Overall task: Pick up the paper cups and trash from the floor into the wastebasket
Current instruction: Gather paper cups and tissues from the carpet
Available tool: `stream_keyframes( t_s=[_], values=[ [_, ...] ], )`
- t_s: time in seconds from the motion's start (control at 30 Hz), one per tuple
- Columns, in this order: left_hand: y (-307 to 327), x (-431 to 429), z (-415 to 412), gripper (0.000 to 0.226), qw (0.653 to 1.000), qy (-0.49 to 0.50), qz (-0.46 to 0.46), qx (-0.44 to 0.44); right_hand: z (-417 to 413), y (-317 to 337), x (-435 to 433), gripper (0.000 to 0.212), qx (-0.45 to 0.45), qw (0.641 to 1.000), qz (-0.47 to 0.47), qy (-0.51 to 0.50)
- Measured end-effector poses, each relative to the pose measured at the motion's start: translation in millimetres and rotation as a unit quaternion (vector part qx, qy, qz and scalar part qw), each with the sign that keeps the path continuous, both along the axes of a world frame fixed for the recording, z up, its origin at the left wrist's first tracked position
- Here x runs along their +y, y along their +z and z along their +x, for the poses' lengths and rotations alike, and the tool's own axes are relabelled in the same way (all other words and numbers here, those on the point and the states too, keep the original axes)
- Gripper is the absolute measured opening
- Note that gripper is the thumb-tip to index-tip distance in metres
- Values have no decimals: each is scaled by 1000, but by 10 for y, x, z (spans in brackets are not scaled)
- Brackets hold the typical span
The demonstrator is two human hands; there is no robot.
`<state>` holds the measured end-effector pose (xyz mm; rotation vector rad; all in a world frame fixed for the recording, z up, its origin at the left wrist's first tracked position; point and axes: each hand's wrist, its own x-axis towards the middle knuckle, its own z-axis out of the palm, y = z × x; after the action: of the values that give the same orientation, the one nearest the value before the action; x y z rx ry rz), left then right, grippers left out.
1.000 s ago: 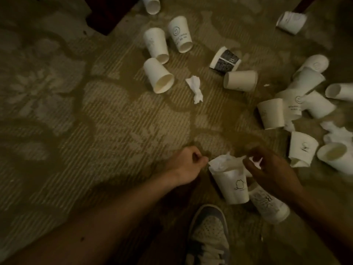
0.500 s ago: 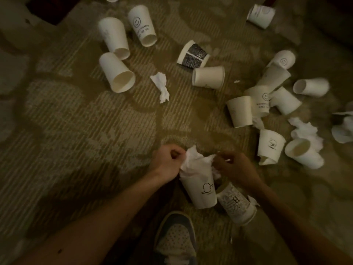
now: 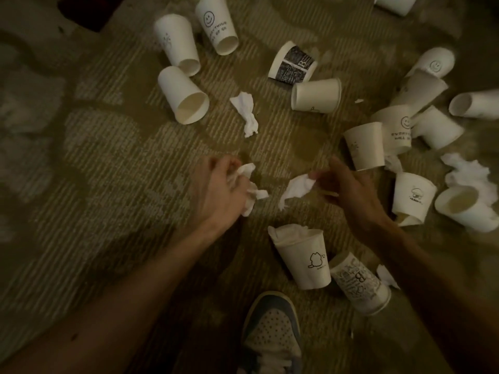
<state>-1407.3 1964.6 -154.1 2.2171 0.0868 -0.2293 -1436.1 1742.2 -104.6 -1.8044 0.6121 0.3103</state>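
A: Where's the trash?
B: A tissue wad (image 3: 251,197) is bunched in the left hand (image 3: 216,190), and a scrap (image 3: 295,188) is pinched by the right hand (image 3: 351,193), both just above the carpet (image 3: 129,163)
A: Best move?
B: Stuff both into the cat cup (image 3: 307,263) below, then carry the lot; no wastebasket in view

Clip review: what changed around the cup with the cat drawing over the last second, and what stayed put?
Both hands drew away from the cat cup, farther out over the carpet. The left hand now grips a crumpled tissue wad and the right hand pinches a separate tissue piece, apparently pulled from that cup. The cat cup stays in place with tissue still in its mouth, the printed cup beside it.
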Motion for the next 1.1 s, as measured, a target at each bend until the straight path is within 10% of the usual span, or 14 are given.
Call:
stream_keyframes(
  t_s=[0.2, 0.3, 0.43, 0.67, 0.9, 1.0, 1.1],
  values=[
    [-255, 44, -98, 37, 933, -276, 192, -125, -2, -85, 24, 55, 35, 999, 4, 10],
    [-318, 112, -37, 19, 949, -224, 146, -169, -41, -74, 52, 55, 47, 999, 14, 14],
    [-98, -56, 14, 30, 994, -95, -56, 26, -76, -49, 129, 58, 41, 997, 38, 47],
    [130, -439, -214, 54, 906, -84, -344, 230, -58, -27, 295, 60, 51, 979, 180, 82],
    [60, -445, -264, 46, 974, -38, -187, 120, -25, -52, 227, 66, 91, 967, 220, 87],
    [-27, -367, -241, 56, 985, -33, -125, 113, -47, -72, 106, 32, 40, 978, 10, 207],
    [-116, -303, -251, 65, 986, -51, -96, 130, -9, -198, 42, 14, 115, 881, -195, 416]
  ],
)
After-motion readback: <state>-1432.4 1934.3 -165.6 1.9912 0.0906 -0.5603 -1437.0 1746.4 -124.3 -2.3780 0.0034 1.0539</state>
